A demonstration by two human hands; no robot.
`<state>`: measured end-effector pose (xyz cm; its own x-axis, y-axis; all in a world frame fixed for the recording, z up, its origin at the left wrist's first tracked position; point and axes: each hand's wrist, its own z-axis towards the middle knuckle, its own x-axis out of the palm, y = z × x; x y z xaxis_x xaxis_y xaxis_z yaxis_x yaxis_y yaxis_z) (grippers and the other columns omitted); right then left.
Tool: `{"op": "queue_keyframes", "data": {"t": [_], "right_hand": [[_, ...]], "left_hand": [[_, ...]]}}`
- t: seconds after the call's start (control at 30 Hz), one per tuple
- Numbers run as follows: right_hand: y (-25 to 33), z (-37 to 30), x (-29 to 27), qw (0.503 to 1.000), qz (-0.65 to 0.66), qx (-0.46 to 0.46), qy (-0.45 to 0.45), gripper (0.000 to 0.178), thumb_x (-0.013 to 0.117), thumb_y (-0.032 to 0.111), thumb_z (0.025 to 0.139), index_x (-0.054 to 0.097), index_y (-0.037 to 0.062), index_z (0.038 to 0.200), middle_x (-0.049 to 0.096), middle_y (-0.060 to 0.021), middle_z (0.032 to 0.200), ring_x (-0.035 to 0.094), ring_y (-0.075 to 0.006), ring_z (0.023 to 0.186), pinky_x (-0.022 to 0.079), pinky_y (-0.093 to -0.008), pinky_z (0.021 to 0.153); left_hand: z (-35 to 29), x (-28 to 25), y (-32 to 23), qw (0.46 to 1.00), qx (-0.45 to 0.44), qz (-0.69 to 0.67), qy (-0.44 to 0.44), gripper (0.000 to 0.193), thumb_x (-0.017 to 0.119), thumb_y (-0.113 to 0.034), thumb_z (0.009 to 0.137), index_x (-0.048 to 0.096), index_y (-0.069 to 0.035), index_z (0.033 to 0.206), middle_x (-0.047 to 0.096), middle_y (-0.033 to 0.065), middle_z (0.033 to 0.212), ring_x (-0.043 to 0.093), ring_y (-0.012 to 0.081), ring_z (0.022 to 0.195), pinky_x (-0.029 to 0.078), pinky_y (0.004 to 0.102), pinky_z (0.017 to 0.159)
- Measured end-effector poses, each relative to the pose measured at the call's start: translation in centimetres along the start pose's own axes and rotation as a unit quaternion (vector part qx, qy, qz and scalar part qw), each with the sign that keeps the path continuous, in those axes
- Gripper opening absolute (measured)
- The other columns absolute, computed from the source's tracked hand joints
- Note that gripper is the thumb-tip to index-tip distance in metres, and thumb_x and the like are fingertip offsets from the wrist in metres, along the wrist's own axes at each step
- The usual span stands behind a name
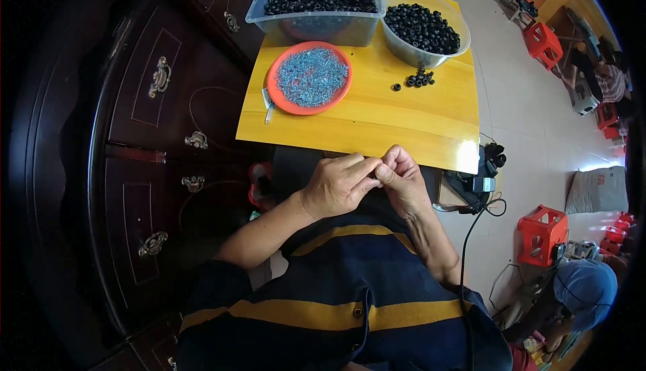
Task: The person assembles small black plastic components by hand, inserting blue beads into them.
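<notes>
Just in front of the near edge of the yellow table [397, 125], my left hand [343, 181] and my right hand [402, 181] meet with their fingertips pinched together. A small dark bit shows between the fingers, too covered to name. Beyond my left hand lies an orange-red plate [272, 88] heaped with small silvery-blue metal pieces [313, 75]. A loose cluster of small black ring-shaped parts [421, 78] sits on the table beyond my right hand, with one black part [396, 87] slightly apart.
A rectangular clear tub [330, 29] and a round clear bowl [422, 57], both full of black parts, stand at the back. Dark wooden drawers [151, 88] rise on the left. A black cable [464, 256] runs down by my right arm. Red stools [542, 233] and other people are at right.
</notes>
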<state>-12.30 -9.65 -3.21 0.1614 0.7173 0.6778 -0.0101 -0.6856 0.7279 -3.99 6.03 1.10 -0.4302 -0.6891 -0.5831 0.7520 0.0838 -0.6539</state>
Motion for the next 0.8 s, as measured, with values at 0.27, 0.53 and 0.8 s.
{"op": "queue_keyframes", "data": {"t": [0.27, 0.53, 0.8], "right_hand": [[-1.4, 0.3, -1.3, 0.999, 0.016, 0.034, 0.0, 0.021, 0.073, 0.014, 0.092, 0.053, 0.0099, 0.088, 0.061, 0.0008, 0.077, 0.055, -0.0075, 0.069, 0.046, -0.0222, 0.066], [-0.2, -0.3, 0.7, 1.0, 0.023, 0.007, -0.001, 0.021, 0.073, 0.012, 0.092, 0.053, 0.0096, 0.088, 0.061, 0.0014, 0.077, 0.056, -0.0071, 0.071, 0.047, -0.0222, 0.067], [1.6, -1.4, 2.8, 1.0, 0.003, -0.03, -0.004, 0.02, 0.073, 0.01, 0.092, 0.053, 0.0097, 0.089, 0.06, 0.0022, 0.08, 0.056, -0.0057, 0.074, 0.048, -0.0212, 0.07]], "left_hand": [[-0.8, 0.0, 0.9, 0.991, -0.09, -0.081, 0.065, 0.031, 0.074, -0.012, 0.085, 0.065, -0.002, 0.113, 0.064, 0.012, 0.084, 0.067, 0.0297, 0.074, 0.053, 0.0384, 0.063], [-0.5, -0.4, 0.0, 0.999, -0.019, -0.031, 0.02, 0.035, 0.076, -0.014, 0.083, 0.065, -0.002, 0.114, 0.064, 0.0119, 0.085, 0.067, 0.0283, 0.074, 0.053, 0.0369, 0.062], [0.3, -1.7, -1.2, 0.999, 0.033, -0.01, 0.017, 0.033, 0.074, -0.012, 0.086, 0.065, 0.0, 0.115, 0.062, 0.0101, 0.081, 0.066, 0.0238, 0.068, 0.051, 0.0335, 0.057]]}}
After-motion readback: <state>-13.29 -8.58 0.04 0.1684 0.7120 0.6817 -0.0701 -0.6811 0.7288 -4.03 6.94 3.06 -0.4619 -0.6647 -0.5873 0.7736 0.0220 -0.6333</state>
